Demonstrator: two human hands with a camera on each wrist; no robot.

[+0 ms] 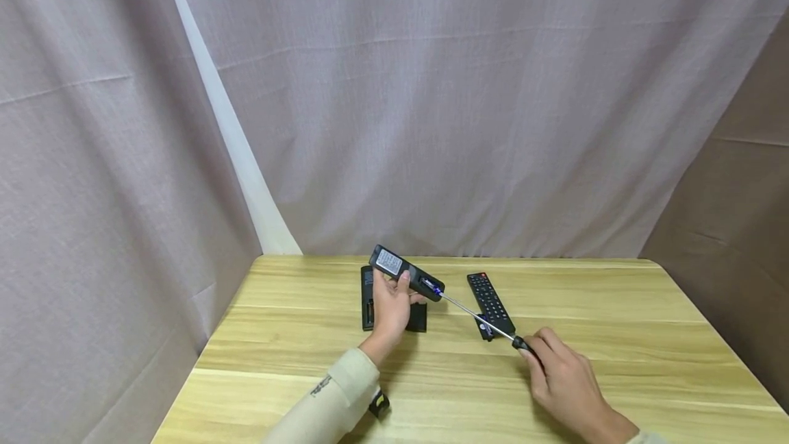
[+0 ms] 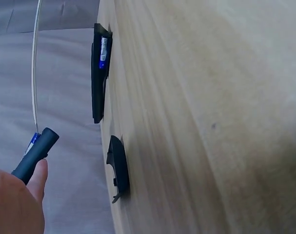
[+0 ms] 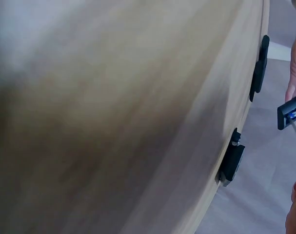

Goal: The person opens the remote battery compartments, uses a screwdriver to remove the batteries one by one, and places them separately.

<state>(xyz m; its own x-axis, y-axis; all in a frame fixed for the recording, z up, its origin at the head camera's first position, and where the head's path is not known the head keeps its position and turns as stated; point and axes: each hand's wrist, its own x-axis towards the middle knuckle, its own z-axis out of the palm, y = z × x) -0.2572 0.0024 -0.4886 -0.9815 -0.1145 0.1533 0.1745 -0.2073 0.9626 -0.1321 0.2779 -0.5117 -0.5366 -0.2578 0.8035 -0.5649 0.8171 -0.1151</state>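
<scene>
Got slim black plastic remote [image 1: 416,277] pinched in left hand [image 1: 392,308], raised above pale wood-grain tabletop [image 1: 585,293] with white label and open battery bay facing up; see blue-and-white cylindrical battery [image 1: 429,285] in bay. Gripping long screwdriver [image 1: 477,317] with thin silver shaft by its black handle in right hand [image 1: 564,377], with fingers curled round it. Tip at lower end of bay; can't tell if touching battery. Also see black many-buttoned remote [image 1: 490,301] with red key lying face up at right, and another black remote [image 1: 368,317] partly hidden behind left hand.
</scene>
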